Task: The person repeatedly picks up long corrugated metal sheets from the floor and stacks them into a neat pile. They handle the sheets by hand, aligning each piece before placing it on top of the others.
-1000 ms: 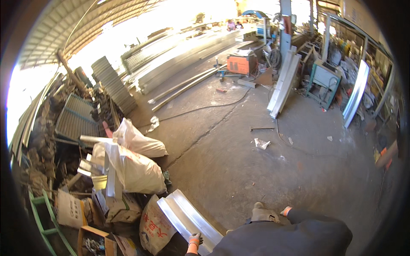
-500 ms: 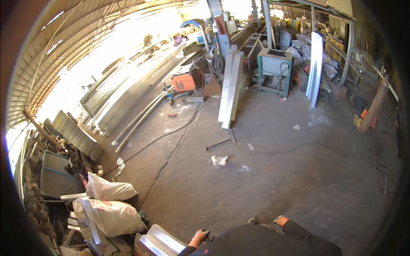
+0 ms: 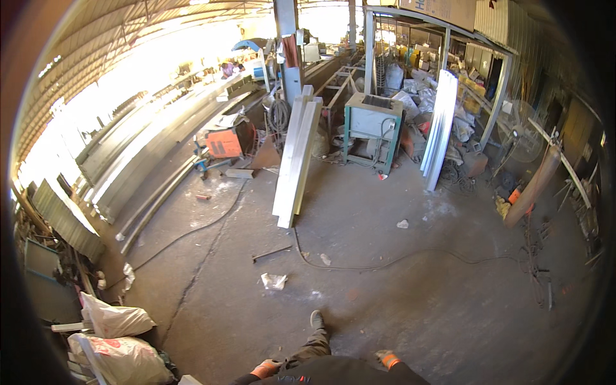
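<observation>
My left hand (image 3: 267, 368), in a grey work glove with an orange cuff, hangs low at the bottom edge beside my dark trouser leg (image 3: 312, 347). Its fingers are loosely bent and small in view, with nothing seen in them. My right hand (image 3: 387, 359), gloved alike, is out to the right of my body, apart from everything around it. It too appears loose and empty. One shoe (image 3: 316, 319) is stretched forward on the concrete floor. A crumpled white scrap (image 3: 274, 281) and a thin bar (image 3: 272, 254) lie ahead of it.
Long silvery metal profiles (image 3: 298, 160) lean ahead; more shiny strips (image 3: 440, 131) stand right of a grey-green machine (image 3: 373, 128). A cable (image 3: 410, 255) crosses the floor. Left are white sacks (image 3: 122, 359), an orange machine (image 3: 222, 144) and stacked long profiles (image 3: 154, 154). A fan (image 3: 527, 131) stands right.
My view has turned to the right, so the scene sits further left and lower. My leg has swung forward. The bright metal channel beside my left hand has almost left the picture.
</observation>
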The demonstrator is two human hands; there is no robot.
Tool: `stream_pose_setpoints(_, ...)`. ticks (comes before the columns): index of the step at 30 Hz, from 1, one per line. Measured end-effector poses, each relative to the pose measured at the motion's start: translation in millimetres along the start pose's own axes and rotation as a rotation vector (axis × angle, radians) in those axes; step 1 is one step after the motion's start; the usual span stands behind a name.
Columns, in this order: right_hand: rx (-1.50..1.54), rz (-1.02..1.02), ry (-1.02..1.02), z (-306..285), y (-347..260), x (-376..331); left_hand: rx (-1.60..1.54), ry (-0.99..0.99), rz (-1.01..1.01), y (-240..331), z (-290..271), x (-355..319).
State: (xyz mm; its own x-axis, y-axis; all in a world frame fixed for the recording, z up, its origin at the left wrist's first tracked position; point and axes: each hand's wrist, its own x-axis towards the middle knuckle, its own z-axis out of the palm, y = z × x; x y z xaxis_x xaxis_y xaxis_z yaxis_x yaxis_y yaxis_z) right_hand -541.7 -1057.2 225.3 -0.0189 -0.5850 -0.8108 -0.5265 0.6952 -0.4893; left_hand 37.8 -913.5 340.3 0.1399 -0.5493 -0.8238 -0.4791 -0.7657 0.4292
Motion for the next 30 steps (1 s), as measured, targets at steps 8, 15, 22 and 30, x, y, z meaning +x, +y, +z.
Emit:
stream_pose_setpoints(8,-0.261,-0.102,0.098,-87,-124,22,0.649,-0.156,0.311,205,-142,233)
stream_pose_setpoints(15,-0.139,-0.07,0.227,-128,-269,142,0.268,0.038,0.397,515,-270,387)
stream_pose_setpoints(22,-0.509,-0.4,0.037,-156,-396,326,0.308,0.06,0.405,710,-323,493)
stream_pose_setpoints(30,-0.197,0.015,0.027,-333,-625,521,0.355,0.01,0.133,764,-413,515)
